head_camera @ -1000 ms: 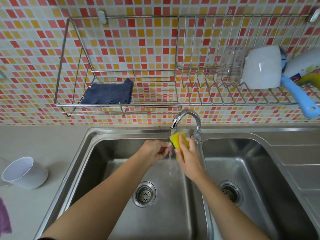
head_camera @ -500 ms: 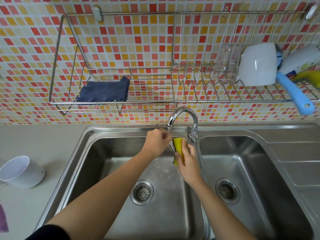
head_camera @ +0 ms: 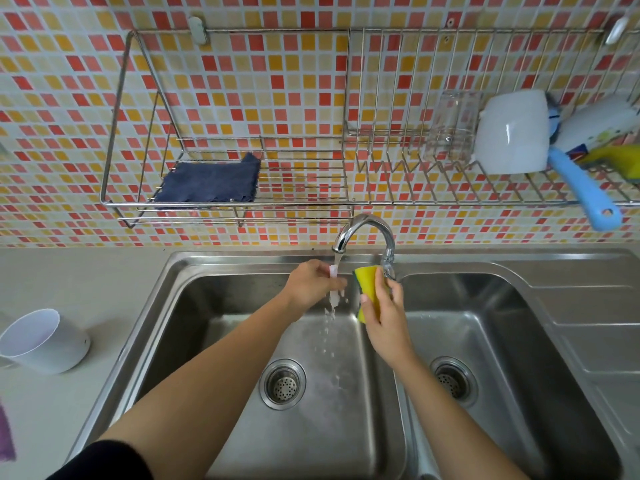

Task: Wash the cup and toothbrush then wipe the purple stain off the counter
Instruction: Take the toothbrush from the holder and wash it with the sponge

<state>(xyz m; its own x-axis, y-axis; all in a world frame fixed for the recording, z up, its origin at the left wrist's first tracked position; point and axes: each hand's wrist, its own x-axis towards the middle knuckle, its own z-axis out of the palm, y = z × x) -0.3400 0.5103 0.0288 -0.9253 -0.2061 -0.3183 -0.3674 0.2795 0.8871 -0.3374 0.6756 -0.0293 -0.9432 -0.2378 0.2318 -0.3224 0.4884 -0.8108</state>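
My left hand (head_camera: 313, 284) grips a white toothbrush (head_camera: 333, 271) under the water running from the faucet (head_camera: 363, 230), over the left sink basin (head_camera: 214, 306). Only small bits of the toothbrush show past my fingers. My right hand (head_camera: 382, 308) holds a yellow sponge (head_camera: 367, 282) with a green side, upright, just right of the stream. A white cup (head_camera: 45, 341) lies tilted on the counter at the far left. A purple stain (head_camera: 6, 434) shows at the left edge of the counter.
A wire rack (head_camera: 346, 202) on the tiled wall holds a dark blue cloth (head_camera: 211, 183), a clear glass (head_camera: 452, 128), a white mug (head_camera: 512, 133) and a blue-handled brush (head_camera: 581, 192). The right basin (head_camera: 519, 323) and a drainboard (head_camera: 595, 334) lie to the right.
The sponge has come away from the toothbrush and moved right. My left hand now holds the toothbrush directly in the running water. The camera view shifted slightly.
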